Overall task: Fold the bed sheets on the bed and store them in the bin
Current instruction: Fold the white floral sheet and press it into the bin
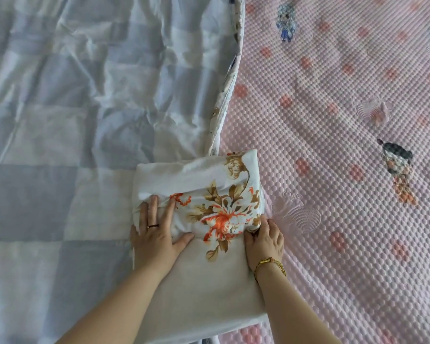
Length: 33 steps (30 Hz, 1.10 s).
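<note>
A white bed sheet with an orange and brown flower print (204,184) lies folded into a thick narrow bundle at the bed's near middle. My left hand (154,234) presses flat on its left part, fingers spread, a dark ring on one finger. My right hand (265,238) grips the bundle's right edge, fingers tucked under the fold, a gold bracelet at the wrist. No bin is in view.
A blue and white checked quilt (85,95) covers the left half of the bed, its printed edge (230,78) running up the middle. A pink quilted mattress cover (345,120) with small cartoon figures fills the right half.
</note>
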### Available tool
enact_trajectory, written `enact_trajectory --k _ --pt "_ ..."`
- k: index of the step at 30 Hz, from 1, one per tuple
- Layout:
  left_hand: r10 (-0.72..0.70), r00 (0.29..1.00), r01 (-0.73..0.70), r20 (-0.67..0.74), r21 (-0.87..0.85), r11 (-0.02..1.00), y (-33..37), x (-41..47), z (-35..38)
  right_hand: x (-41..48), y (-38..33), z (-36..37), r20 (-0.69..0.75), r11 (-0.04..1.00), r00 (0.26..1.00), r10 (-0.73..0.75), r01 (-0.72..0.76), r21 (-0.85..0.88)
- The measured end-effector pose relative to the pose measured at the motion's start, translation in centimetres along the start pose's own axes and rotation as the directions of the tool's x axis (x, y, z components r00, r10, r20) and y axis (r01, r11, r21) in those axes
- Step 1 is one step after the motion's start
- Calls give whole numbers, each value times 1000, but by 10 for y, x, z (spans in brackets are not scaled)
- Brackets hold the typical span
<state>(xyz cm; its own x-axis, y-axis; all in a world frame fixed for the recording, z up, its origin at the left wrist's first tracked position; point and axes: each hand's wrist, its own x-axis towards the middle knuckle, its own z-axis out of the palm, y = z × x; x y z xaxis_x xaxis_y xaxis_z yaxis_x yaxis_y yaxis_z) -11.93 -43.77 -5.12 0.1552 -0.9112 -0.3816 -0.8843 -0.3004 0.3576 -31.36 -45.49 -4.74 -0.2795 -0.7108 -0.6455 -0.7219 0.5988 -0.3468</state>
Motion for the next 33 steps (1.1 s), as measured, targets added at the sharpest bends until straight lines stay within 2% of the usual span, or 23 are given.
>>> enact_trajectory --k 1,2,3,5,6,8,10,11,17,21,24,27,29,33 --pt "9 991 -25 -132 -123 992 -3 -4 1 -1 1 -3 -12 1000 1000 -11 11 14" --pt "-55 964 -14 -259 -257 966 -8 -12 0 -5 2 -6 -33 999 999 -25 26 24" --pt "-210 935 80 -284 -410 909 -10 -20 -5 -10 3 -7 -56 999 998 -31 33 40" --pt "-464 884 324 -54 -645 692 -14 -33 -12 -19 5 -8 -75 978 997 7 9 206" --pt "-512 856 414 71 -687 597 -17 -38 -14 -24 4 -10 -45 942 997 58 -40 333" --pt "-496 832 484 248 -761 432 -25 -45 -20 -34 2 -18 48 885 993 111 -120 449" --pt "-427 832 499 354 -814 298 -29 -45 -33 -41 0 -28 138 922 984 113 -155 354" --pt "-397 847 477 353 -835 274 -29 -48 -41 -48 -2 -33 144 928 984 104 -148 341" --pt "-260 957 216 128 -914 344 -13 -80 -104 -114 -17 -47 30 873 999 -43 23 487" --pt "-127 992 67 16 -910 410 -8 -110 -153 -172 -25 -61 -68 815 993 -92 115 568" --pt "-38 997 -47 -71 -902 430 -1 -139 -194 -214 -30 -77 -168 754 979 -114 195 627" --pt "33 986 -160 -161 -899 408 3 -176 -231 -267 -36 -100 -242 681 953 -184 301 668" --pt "38 976 -213 -215 -899 382 3 -198 -250 -298 -41 -114 -274 616 927 -258 376 693" --pt "9 948 -305 -319 -896 324 -2 -246 -276 -342 -53 -134 -372 589 845 -384 534 606"
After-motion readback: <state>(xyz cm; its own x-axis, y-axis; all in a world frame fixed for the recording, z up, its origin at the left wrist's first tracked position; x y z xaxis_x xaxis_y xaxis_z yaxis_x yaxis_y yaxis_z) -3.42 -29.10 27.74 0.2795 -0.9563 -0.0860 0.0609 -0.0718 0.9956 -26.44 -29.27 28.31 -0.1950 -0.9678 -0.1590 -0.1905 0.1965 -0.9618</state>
